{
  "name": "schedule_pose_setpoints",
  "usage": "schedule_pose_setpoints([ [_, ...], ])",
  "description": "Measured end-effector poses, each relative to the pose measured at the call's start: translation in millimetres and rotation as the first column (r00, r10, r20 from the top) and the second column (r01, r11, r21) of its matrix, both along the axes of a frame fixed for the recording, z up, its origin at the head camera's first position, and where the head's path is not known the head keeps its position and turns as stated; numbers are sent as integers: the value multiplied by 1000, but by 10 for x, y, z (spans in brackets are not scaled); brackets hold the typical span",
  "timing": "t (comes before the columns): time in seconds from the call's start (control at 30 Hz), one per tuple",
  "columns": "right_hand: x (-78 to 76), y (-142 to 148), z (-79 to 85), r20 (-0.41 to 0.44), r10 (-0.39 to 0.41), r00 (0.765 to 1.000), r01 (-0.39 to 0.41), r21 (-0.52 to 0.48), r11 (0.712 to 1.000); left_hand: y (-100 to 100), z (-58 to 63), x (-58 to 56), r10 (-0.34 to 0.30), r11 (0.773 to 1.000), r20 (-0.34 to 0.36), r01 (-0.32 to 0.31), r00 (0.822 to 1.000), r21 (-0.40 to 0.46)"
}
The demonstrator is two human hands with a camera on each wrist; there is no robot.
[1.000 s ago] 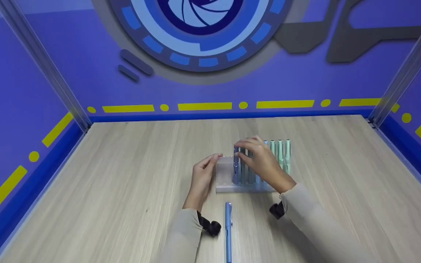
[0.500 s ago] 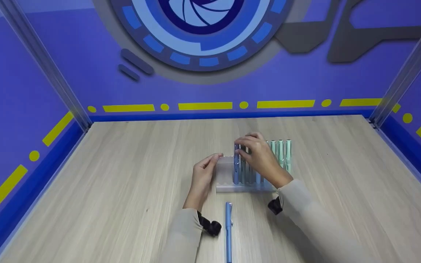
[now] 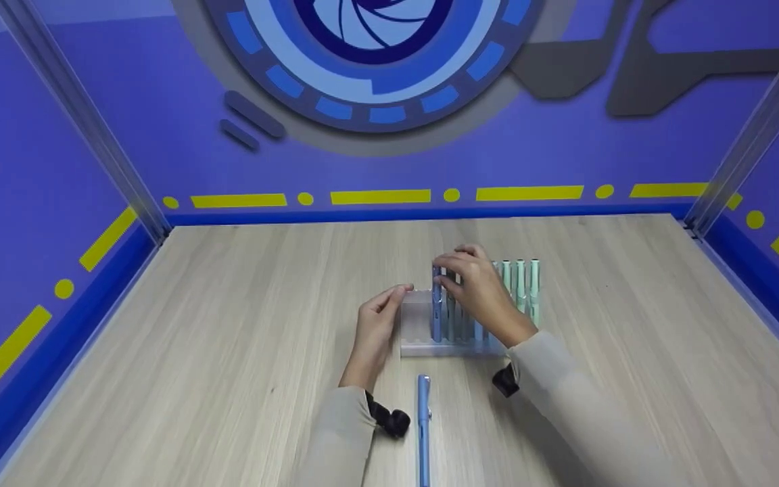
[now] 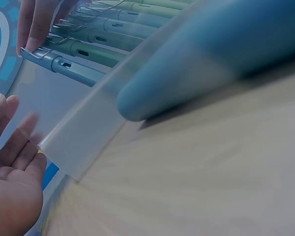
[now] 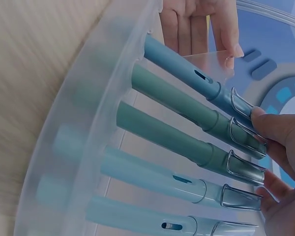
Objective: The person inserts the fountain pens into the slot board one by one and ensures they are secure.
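Pinches the cap end of the blue pen [image 3: 437,308] with the right hand [image 3: 483,294], fingers [image 5: 273,125] curled narrow over the metal clip. Lies leftmost in a row of pens inside the clear tray [image 3: 416,338], near the middle of the surface [image 3: 227,338], side by side with darker green pens and then the pale green pens [image 3: 521,284] further right. Cannot tell whether the barrel sits fully down in its slot or is slightly raised.

Steadies the tray's left end with the left hand [image 3: 376,328], fingers [image 4: 5,128] straight and relaxed, flat against the thin plastic wall, gripping nothing.

Looks light, rigid and smooth: a hard plastic barrel, likely slippery under a loose pinch and apt to roll on the wood. Best taken near the cap, where the clip and the step in the barrel give the fingertips an edge; the far end is hemmed in by the tray wall. Little room between neighbours, so a narrow two-finger pinch from above suits better than a full wrap. Tray itself likely light enough to slide, hence worth bracing.

Nearer the person, apart from the tray, a loose blue pen [image 3: 422,426] lying lengthwise between the two sleeves.
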State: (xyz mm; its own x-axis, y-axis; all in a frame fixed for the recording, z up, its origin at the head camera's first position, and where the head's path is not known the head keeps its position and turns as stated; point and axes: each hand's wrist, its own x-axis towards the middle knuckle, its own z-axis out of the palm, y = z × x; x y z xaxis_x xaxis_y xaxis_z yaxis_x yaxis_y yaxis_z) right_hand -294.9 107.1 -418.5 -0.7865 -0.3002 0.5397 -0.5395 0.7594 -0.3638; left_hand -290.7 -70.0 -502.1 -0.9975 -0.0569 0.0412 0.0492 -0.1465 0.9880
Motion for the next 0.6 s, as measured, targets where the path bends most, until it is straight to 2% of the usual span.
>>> schedule_pose_setpoints([
  [0.33, 25, 6, -37, -36, 3, 999, -3, -14, 1000, 0, 0, 5, -7, 1000, 14, 7, 1000, 17],
  [0.6, 112, 25, -19, -105, 54, 993, -63, -82, 995, -6, 1, -1, -28, 1000, 8, 28, 1000, 9],
])
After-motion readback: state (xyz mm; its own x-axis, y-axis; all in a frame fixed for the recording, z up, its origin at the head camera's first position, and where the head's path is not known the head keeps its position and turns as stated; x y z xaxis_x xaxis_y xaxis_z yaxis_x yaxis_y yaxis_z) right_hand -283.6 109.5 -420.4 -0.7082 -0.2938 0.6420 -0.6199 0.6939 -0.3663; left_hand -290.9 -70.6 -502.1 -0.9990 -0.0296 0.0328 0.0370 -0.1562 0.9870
